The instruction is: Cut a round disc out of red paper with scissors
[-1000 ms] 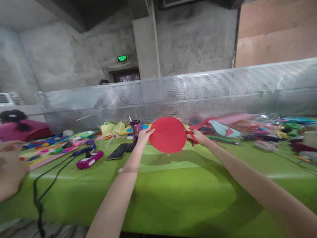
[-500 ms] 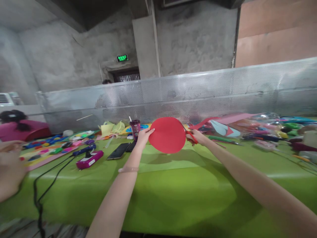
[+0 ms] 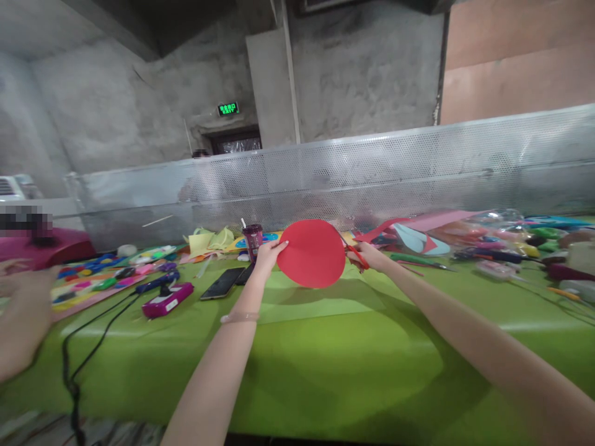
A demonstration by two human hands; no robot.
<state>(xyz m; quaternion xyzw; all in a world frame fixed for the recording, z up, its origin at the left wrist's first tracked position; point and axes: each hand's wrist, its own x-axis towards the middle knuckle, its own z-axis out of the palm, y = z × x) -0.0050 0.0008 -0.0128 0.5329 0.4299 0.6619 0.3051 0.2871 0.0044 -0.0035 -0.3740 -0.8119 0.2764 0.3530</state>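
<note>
A round sheet of red paper [image 3: 310,254] is held up above the green tabletop [image 3: 325,359]. My left hand [image 3: 273,253] pinches its left edge, thumb on the near face. My right hand [image 3: 372,257] is closed round the red handles of a pair of scissors [image 3: 359,255]. Their blades stand at the right edge of the red paper; whether they touch it I cannot tell. Beneath the red paper lies a light green sheet [image 3: 320,303] on the table.
A glue gun [image 3: 160,282], a purple box [image 3: 167,300] with black cords, phone [image 3: 222,284] and lidded cup [image 3: 253,240] with a straw lie left. Paper scraps [image 3: 421,238] and craft bags sit right. A perforated metal screen [image 3: 334,179] runs behind. Another person's arm [image 3: 25,319] reaches in at left.
The red paper has shifted very slightly left, and the scissors at its right edge have turned or opened a little. Both hands keep their holds.
</note>
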